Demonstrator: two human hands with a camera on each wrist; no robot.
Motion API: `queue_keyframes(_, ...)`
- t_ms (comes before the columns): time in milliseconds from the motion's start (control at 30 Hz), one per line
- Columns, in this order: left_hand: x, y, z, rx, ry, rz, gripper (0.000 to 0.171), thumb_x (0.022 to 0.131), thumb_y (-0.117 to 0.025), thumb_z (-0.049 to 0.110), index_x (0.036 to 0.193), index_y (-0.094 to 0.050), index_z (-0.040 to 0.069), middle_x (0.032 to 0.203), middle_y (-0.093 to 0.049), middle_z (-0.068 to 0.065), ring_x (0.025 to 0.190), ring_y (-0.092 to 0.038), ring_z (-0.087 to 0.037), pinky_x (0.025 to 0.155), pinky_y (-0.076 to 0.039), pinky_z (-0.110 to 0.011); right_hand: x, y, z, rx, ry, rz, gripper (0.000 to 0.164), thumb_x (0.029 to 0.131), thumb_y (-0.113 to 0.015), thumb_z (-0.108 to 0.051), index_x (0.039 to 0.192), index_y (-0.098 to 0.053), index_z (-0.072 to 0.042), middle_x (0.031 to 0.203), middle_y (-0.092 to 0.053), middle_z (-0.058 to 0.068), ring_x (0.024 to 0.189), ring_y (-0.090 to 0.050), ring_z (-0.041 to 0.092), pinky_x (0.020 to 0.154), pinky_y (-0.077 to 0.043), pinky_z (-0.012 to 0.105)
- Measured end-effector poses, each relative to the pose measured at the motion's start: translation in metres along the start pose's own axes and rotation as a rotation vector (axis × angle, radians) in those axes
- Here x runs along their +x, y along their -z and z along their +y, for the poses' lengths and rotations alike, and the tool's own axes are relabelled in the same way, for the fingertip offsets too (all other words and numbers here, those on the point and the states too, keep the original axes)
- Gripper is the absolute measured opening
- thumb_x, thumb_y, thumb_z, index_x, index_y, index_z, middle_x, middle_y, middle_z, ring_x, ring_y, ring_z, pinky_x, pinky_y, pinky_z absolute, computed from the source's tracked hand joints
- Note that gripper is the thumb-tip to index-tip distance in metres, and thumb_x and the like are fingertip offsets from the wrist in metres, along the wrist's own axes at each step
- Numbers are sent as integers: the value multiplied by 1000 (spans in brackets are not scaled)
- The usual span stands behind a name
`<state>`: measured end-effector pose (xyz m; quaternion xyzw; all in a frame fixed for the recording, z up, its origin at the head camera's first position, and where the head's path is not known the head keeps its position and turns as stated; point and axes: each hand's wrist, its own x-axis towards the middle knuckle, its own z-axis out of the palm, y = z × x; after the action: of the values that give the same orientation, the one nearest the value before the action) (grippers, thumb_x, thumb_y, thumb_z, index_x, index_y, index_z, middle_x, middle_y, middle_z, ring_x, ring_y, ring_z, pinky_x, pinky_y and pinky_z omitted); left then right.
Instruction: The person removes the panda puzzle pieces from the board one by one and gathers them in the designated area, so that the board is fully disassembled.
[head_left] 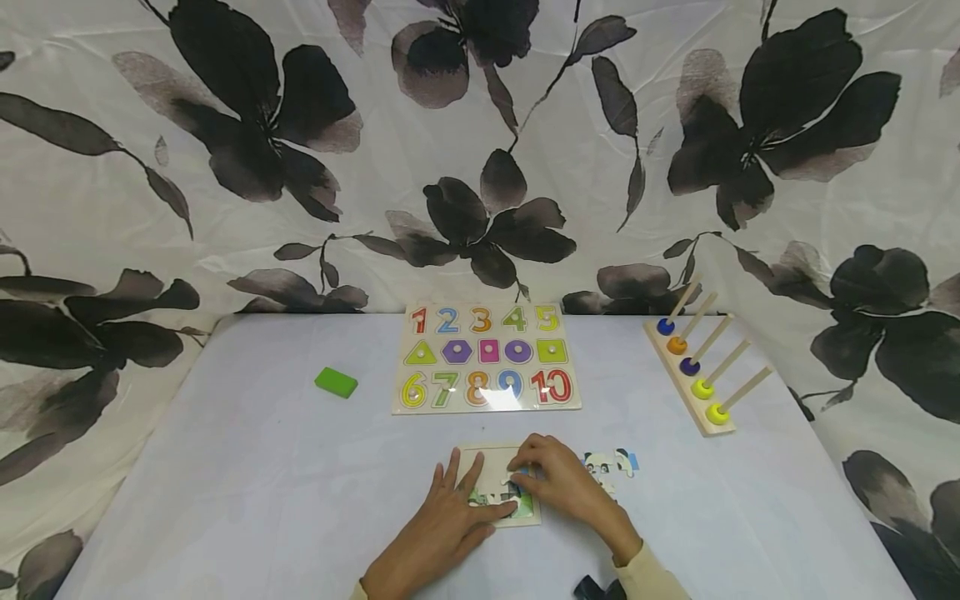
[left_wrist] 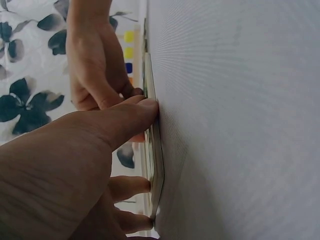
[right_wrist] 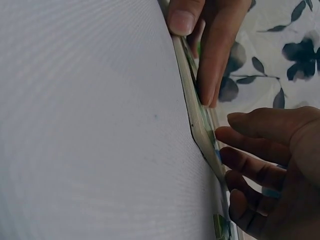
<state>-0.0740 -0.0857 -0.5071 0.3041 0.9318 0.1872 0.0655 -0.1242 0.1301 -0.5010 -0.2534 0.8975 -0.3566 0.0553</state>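
Observation:
A small wooden picture puzzle board (head_left: 491, 463) lies near the front of the table, with green and white pieces (head_left: 525, 505) in its lower part. My left hand (head_left: 448, 515) rests across its left side, fingers spread and straight; the left wrist view has the thumb (left_wrist: 145, 111) at the board's edge. At the upper right of the recess, my right hand (head_left: 564, 482) pinches a puzzle piece (head_left: 522, 472) between thumb and curled fingers, largely covering it. Loose panda pieces (head_left: 600, 467) lie just right of the board, partly behind the right hand.
Behind the puzzle lies a number and shape board (head_left: 487, 402). A peg stand (head_left: 682, 379) with coloured beads is at the back right, and a green block (head_left: 336, 382) at the left. A dark object (head_left: 590, 588) sits at the front edge by the right sleeve.

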Motion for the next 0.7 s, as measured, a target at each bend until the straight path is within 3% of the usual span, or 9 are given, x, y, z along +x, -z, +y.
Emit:
queue_keyframes(500, 0, 0, 0, 0, -10, 12, 35, 91, -62, 29, 124, -63, 42, 146, -37, -28, 134, -17, -60, 100, -23, -74, 0, -3, -1, 37, -54, 12, 6, 90, -66, -16, 92, -71, -15, 88, -56, -11, 80, -48, 6, 72, -46, 25)
queue_keyframes(700, 1, 0, 0, -7, 1, 2, 35, 91, -62, 29, 124, -63, 42, 147, -36, -27, 135, -16, -60, 100, -23, -74, -1, -3, -2, 89, -84, 2, 7, 92, -64, -20, 92, -70, -16, 88, -61, -13, 80, -51, 5, 73, -45, 25)
